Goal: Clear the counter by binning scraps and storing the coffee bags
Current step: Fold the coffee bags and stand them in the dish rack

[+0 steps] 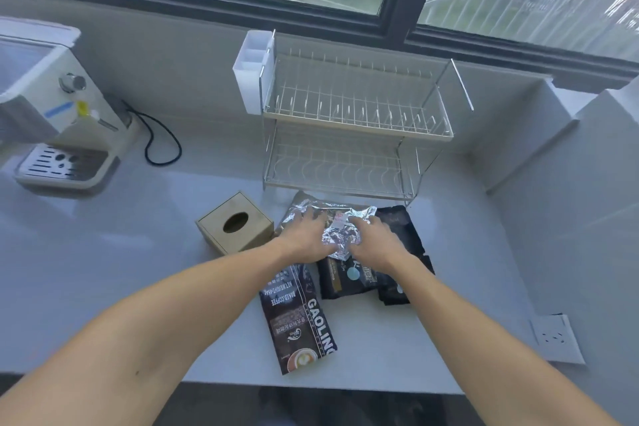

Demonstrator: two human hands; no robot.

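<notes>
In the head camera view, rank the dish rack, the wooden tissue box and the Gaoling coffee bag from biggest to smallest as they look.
1. dish rack
2. Gaoling coffee bag, though it lies nearer the camera
3. wooden tissue box

Two bare forearms reach up from the lower corners of the frame and converge just below its centre. The left hand (306, 235) lies palm down, fingers spread and pointing toward the upper right. The right hand (371, 239) lies close beside it, palm down, fingers bent and angled toward the upper left. Both wrists are straight.
</notes>
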